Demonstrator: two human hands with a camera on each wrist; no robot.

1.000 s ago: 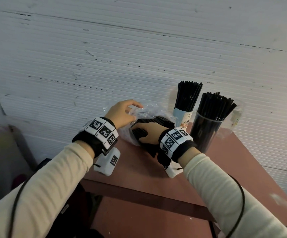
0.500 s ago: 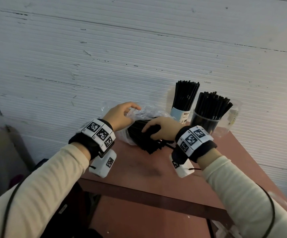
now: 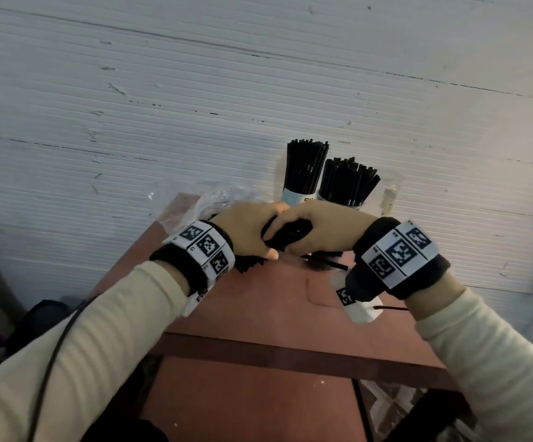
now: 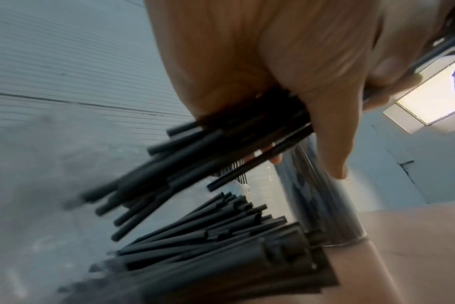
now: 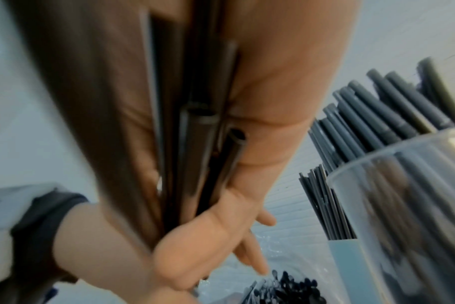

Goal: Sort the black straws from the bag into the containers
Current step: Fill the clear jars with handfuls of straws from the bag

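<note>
Both hands meet over the table's far left, holding one bundle of black straws (image 3: 290, 235) between them. My left hand (image 3: 252, 232) grips the bundle's left part, thumb beneath; the straws (image 4: 221, 144) stick out past its palm. My right hand (image 3: 309, 232) wraps the right part, and the straws (image 5: 203, 144) lie along its palm. The clear plastic bag (image 3: 217, 199) lies crumpled behind the left hand with more straws (image 5: 286, 288) in it. Behind the hands stand a light blue cup (image 3: 298, 196) of thin straws and a clear cup (image 3: 348, 202) of thicker straws.
The reddish-brown table (image 3: 274, 301) stands against a white ribbed wall (image 3: 195, 106). One loose straw (image 3: 332, 265) lies on the table under the right hand. Another clear cup (image 3: 387, 199) stands at the far right. A dark bag (image 3: 45, 317) sits on the floor at left.
My left hand let go of the bag and closed on the straw bundle. My right hand drew the bundle out of the bag and up, so both hands now hold it together.
</note>
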